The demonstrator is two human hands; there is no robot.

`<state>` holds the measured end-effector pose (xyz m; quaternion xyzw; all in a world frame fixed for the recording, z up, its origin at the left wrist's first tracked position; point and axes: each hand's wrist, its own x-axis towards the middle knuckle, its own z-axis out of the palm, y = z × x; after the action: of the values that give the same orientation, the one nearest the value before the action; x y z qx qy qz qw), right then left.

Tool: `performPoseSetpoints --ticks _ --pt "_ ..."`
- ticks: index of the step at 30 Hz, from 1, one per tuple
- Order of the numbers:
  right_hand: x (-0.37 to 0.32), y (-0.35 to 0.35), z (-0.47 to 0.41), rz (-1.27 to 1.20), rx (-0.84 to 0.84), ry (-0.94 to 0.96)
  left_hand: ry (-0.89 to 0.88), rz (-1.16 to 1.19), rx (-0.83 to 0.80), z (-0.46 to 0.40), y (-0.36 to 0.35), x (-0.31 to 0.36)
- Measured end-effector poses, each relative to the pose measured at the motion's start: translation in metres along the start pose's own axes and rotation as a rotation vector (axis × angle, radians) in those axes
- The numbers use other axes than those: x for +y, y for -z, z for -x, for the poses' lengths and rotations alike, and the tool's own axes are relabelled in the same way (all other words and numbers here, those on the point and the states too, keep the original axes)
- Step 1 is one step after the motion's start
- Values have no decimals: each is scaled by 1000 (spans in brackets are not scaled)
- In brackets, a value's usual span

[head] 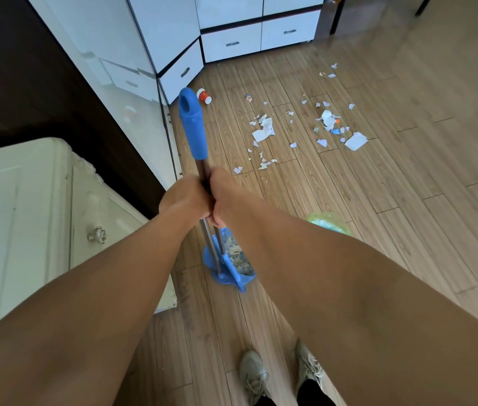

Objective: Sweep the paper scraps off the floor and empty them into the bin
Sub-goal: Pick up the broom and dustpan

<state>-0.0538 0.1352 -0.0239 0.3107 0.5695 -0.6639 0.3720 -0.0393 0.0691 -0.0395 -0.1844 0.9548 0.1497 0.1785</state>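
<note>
My left hand (183, 197) and my right hand (226, 197) both grip two metal poles held upright together in front of me. The blue handle cap (192, 124) of the broom rises above my hands. Below them the poles run down to a blue dustpan (233, 268) and broom head standing on the wooden floor, with some debris in the pan. White and blue paper scraps (264, 130) lie scattered on the floor ahead, with a second cluster (331, 121) farther right. A bin with a green bag (327, 224) shows partly behind my right forearm.
A small red and white cup (204, 96) lies on its side near white drawer cabinets (232, 42). A glossy white panel (132, 83) and a cream cabinet (26, 215) stand on my left. My shoes (279, 373) are at the bottom.
</note>
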Motion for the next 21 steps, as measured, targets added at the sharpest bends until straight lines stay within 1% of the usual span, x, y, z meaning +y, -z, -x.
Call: performPoseSetpoints --ticks 2,5,12,16,18,21 --pt "-4 3 6 13 15 -22 25 32 17 2 -4 2" --pt "-13 6 14 41 8 -39 18 12 2 1 -2 8" --pt "-32 11 26 19 28 -49 -51 13 13 -1 12 24" --pt "-41 17 25 105 85 -35 -90 -38 49 2 14 33" --pt "-45 22 24 131 114 -58 -98 -72 16 4 13 38" --pt "-50 33 15 141 99 -59 -80 -60 -20 3 7 43"
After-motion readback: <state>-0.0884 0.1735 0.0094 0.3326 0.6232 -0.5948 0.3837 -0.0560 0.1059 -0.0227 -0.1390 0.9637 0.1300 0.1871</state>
